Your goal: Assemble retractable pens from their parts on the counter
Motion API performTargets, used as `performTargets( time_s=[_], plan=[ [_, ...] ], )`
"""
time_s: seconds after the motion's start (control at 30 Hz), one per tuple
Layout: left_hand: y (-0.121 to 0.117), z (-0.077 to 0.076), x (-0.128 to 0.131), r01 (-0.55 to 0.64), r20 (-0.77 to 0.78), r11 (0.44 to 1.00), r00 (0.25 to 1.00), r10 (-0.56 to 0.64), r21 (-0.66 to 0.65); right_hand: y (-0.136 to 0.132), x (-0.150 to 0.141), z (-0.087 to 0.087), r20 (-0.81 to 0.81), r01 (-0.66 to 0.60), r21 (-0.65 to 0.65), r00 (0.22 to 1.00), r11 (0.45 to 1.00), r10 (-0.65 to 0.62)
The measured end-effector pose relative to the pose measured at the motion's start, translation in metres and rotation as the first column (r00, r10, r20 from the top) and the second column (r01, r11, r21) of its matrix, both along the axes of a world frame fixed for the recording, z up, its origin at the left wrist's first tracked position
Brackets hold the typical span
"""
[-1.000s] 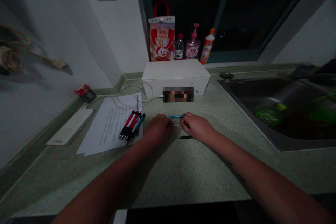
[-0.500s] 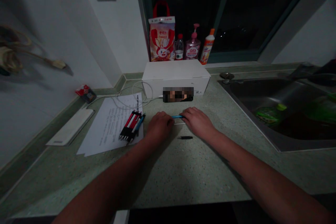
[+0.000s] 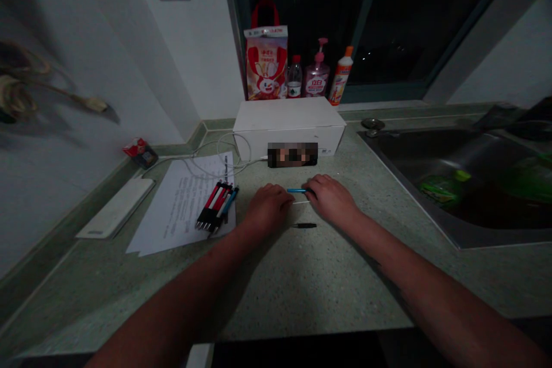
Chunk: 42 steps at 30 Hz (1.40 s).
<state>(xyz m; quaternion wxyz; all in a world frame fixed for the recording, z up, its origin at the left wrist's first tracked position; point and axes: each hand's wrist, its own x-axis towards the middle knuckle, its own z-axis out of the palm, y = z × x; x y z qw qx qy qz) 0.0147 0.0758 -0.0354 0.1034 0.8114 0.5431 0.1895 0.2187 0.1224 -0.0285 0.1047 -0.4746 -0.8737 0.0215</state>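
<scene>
My left hand (image 3: 268, 207) is closed, its fingertips pinching the left end of a thin white pen refill (image 3: 301, 202). The refill points right, and its far end meets my right hand (image 3: 331, 200). That hand is curled, with thumb and fingertips at the dark right end of a blue pen barrel (image 3: 296, 190). The barrel lies level just beyond the refill, its left end by my left fingertips. Nearer to me, a black pen grip with a pointed tip (image 3: 306, 225) rests on the counter, apart from both hands.
Several pens (image 3: 217, 207) lie on printed sheets (image 3: 172, 207) at the left, beside a white flat case (image 3: 116, 208). A phone (image 3: 293, 155) on a white cable leans against a white box (image 3: 288, 115). The sink (image 3: 448, 230) is at the right; bottles (image 3: 316, 77) stand behind.
The right hand moved from the refill's end up to the blue barrel. Both hands then shifted slightly right, with the barrel and refill moving along. The black grip stayed put.
</scene>
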Motion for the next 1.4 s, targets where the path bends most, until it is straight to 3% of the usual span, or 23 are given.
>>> performTargets(
  time_s=[0.53, 0.93, 1.4],
  plan=[
    [0.0046, 0.0027, -0.0077, -0.170, 0.042, 0.984, 0.984, 0.172, -0.056, -0.0049, 0.0006, 0.0025, -0.008, -0.060, -0.018, 0.998, 0.998, 0.060],
    [0.0078, -0.0053, -0.0063, -0.214, 0.087, 0.974, 0.972, 0.220, -0.070, -0.0072, -0.0038, 0.0046, -0.006, -0.077, -0.026, 0.997, 0.997, 0.077],
    [0.0078, -0.0041, -0.0046, -0.236, 0.088, 0.969, 0.966, 0.241, -0.070, -0.0060, -0.0022, 0.0053, 0.008, -0.035, -0.024, 0.999, 0.999, 0.035]
  ],
)
